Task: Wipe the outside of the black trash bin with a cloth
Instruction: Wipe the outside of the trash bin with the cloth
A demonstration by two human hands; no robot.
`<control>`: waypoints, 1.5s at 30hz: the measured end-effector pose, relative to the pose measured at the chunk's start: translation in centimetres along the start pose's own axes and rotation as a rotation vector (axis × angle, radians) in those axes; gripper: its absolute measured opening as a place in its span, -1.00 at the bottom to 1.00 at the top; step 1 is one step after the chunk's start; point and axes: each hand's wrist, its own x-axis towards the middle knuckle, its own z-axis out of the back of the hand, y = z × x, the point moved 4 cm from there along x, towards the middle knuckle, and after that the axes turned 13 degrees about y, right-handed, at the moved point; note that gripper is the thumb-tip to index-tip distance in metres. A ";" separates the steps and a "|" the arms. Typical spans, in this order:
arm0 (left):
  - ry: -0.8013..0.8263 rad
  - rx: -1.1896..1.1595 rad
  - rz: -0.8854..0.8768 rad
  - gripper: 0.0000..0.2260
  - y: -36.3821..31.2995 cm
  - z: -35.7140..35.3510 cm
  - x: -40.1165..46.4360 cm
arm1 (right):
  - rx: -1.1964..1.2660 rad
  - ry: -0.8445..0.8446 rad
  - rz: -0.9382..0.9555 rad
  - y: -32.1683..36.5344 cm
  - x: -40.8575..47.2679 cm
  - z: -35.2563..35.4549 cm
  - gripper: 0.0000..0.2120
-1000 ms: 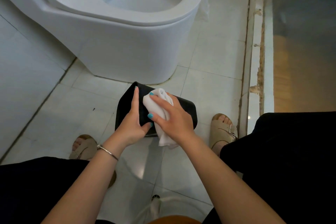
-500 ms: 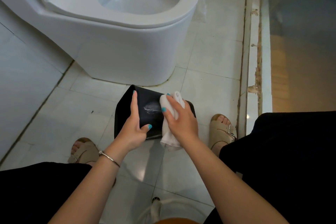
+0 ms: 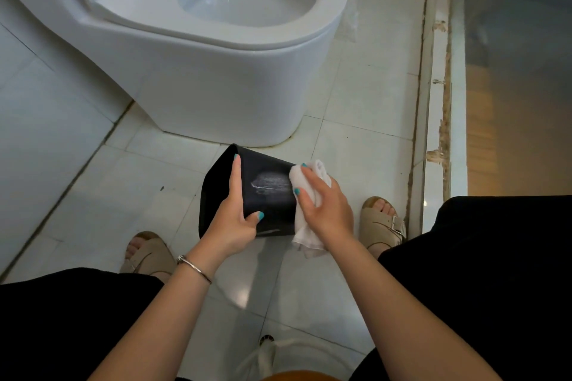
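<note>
A small black trash bin lies tilted on the white tiled floor in front of the toilet. A wet grey smear shows on its upper face. My left hand grips the bin's near edge, forefinger stretched along the top and thumb across the face. My right hand holds a white cloth against the bin's right side, with the cloth's tail hanging below the palm. The bin's right edge is hidden behind that hand and cloth.
A white toilet stands just beyond the bin. A raised tiled kerb with a glass panel runs along the right. My sandalled feet flank the bin, and a tiled wall closes the left.
My right hand has slid the cloth from the middle of the bin's top face to its right side, uncovering a wet smear. The left hand keeps its hold.
</note>
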 end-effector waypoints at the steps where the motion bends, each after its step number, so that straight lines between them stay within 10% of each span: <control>1: 0.008 0.007 -0.002 -0.08 -0.1 -0.1 0.1 | -0.009 0.003 0.020 0.4 -0.3 -0.1 -0.58; 7: 0.036 0.021 -0.001 -0.09 0.4 0.2 0.4 | -0.009 0.078 0.410 6.4 -2.0 -1.7 -0.58; 15: -0.004 0.002 0.022 -0.07 0.9 0.8 0.4 | -0.127 0.090 0.190 2.0 -1.3 -0.5 -0.57; 21: -0.010 0.015 0.014 -0.07 0.9 0.8 0.3 | -0.178 0.093 0.450 6.7 -2.7 -1.7 -0.57; 30: -0.046 0.029 0.022 -0.08 0.6 1.0 0.1 | -0.099 0.067 0.148 0.8 -1.1 -0.5 -0.57; 38: -0.079 0.035 0.032 -0.08 0.7 1.0 -0.6 | -0.088 0.122 0.373 5.0 -1.9 -1.7 -0.57; 45: -0.074 -0.016 0.039 -0.06 0.4 1.2 -0.5 | 0.004 0.045 0.024 -0.8 -0.7 0.2 -0.62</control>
